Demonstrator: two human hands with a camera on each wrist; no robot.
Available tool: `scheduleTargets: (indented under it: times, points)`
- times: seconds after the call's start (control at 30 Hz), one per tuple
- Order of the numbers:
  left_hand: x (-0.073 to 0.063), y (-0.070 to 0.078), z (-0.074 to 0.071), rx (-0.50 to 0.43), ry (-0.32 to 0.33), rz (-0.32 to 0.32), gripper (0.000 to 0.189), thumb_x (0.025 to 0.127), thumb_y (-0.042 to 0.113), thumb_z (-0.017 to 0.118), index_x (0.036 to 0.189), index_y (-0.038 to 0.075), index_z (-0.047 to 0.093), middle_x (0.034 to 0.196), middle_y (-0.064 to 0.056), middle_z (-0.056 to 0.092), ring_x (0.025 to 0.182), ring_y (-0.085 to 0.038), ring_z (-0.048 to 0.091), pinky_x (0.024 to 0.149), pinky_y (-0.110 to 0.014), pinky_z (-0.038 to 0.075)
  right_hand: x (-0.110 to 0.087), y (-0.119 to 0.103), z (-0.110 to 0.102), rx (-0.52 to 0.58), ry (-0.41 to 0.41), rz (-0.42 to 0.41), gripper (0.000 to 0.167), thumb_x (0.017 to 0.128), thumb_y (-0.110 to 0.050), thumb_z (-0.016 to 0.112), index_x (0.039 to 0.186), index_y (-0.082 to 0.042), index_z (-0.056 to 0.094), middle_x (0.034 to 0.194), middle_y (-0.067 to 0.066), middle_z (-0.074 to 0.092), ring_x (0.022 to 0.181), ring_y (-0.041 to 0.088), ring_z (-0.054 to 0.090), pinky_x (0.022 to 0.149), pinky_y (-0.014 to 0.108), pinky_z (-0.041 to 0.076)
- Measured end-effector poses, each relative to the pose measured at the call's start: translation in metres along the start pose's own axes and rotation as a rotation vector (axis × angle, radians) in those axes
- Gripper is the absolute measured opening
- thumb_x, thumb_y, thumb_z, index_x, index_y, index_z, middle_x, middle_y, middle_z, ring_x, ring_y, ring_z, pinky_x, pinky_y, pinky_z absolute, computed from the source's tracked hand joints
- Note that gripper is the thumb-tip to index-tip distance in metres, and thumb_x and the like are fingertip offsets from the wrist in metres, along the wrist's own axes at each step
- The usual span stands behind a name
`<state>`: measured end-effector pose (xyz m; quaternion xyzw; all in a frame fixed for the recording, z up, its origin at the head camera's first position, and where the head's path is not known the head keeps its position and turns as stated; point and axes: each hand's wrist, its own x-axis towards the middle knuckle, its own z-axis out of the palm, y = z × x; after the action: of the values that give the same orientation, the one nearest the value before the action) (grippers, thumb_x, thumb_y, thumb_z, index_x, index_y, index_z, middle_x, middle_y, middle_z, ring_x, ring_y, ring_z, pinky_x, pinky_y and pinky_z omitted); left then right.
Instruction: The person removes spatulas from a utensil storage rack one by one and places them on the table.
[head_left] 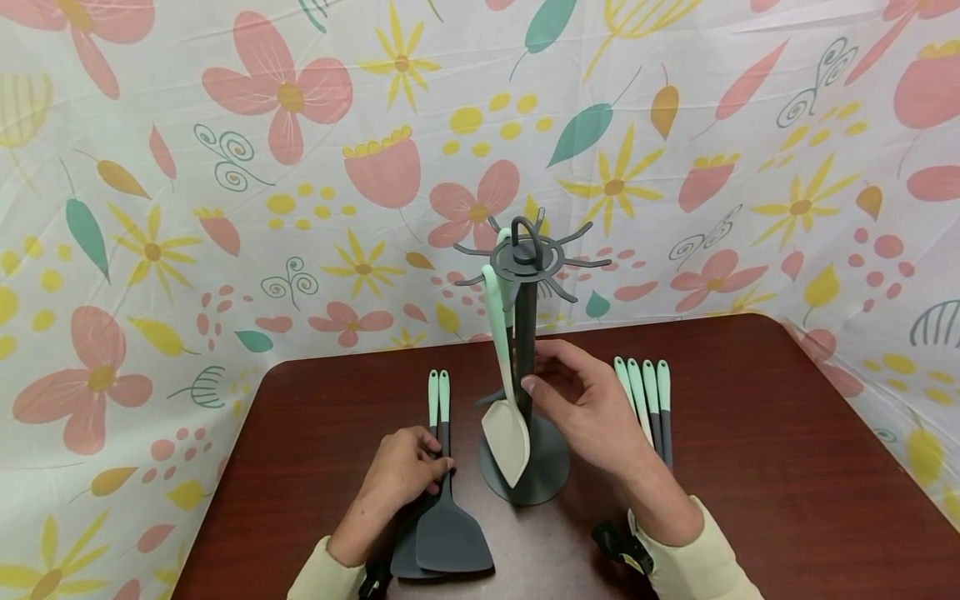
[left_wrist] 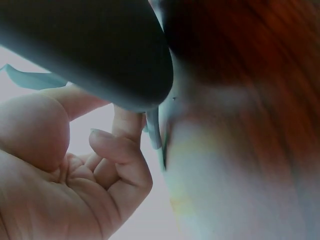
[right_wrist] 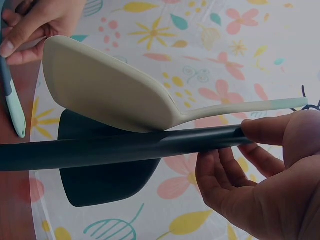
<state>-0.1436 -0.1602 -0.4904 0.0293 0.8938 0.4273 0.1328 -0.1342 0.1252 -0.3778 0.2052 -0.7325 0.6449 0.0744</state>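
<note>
Near the table's middle stands a dark grey utensil rack (head_left: 526,337) with a round base and hooked arms on top. My right hand (head_left: 592,417) holds its post, thumb and fingers on either side of it in the right wrist view. From the rack hangs a cream spatula (head_left: 507,442) with a mint handle, and behind the post in the right wrist view is a dark utensil head (right_wrist: 107,185). My left hand (head_left: 405,467) pinches the shaft of a dark grey turner (head_left: 453,537), which overlaps a second turner (head_left: 403,550). In the left wrist view a dark blade (left_wrist: 100,50) covers part of that hand.
Several mint-handled utensils (head_left: 651,400) lie side by side to the right of the rack, partly behind my right forearm. The brown table (head_left: 787,467) ends at a flower-printed cloth (head_left: 300,208) hanging at the back and sides.
</note>
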Motion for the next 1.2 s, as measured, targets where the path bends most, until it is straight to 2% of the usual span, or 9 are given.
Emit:
scheduleTargets:
  times: [0.3, 0.7, 0.97, 1.2]
  points:
    - [0.0, -0.003, 0.001, -0.014, 0.005, 0.006, 0.023, 0.093, 0.016, 0.083, 0.104, 0.001, 0.069, 0.067, 0.0, 0.071, 0.053, -0.017, 0.07, 0.053, -0.034, 0.056, 0.0, 0.0, 0.001, 0.003, -0.002, 0.0, 0.034, 0.102, -0.001, 0.068, 0.133, -0.014, 0.07, 0.112, 0.008, 0.072, 0.094, 0.035, 0.071, 0.075, 0.033, 0.063]
    - [-0.003, -0.002, -0.002, 0.012, 0.013, 0.024, 0.017, 0.095, 0.016, 0.082, 0.1, 0.005, 0.069, 0.068, 0.001, 0.072, 0.054, -0.017, 0.069, 0.055, -0.034, 0.057, 0.0, 0.001, 0.001, 0.001, -0.007, -0.008, 0.033, 0.103, -0.002, 0.068, 0.134, -0.012, 0.07, 0.112, 0.007, 0.072, 0.093, 0.033, 0.071, 0.073, 0.034, 0.062]
    - [-0.004, 0.004, -0.003, 0.037, 0.054, 0.057, 0.015, 0.096, 0.018, 0.08, 0.1, 0.007, 0.071, 0.069, 0.002, 0.071, 0.055, -0.015, 0.068, 0.055, -0.034, 0.057, 0.001, 0.001, 0.001, 0.002, -0.01, -0.005, 0.033, 0.103, -0.002, 0.068, 0.133, -0.014, 0.07, 0.112, 0.007, 0.072, 0.092, 0.031, 0.071, 0.074, 0.035, 0.063]
    - [-0.007, 0.016, -0.002, 0.098, 0.135, 0.117, 0.016, 0.095, 0.022, 0.081, 0.102, 0.009, 0.075, 0.072, 0.008, 0.072, 0.056, -0.008, 0.066, 0.055, -0.031, 0.054, 0.001, 0.001, 0.0, -0.005, -0.002, -0.001, 0.032, 0.103, -0.002, 0.068, 0.133, -0.013, 0.07, 0.112, 0.007, 0.072, 0.092, 0.032, 0.071, 0.074, 0.033, 0.063]
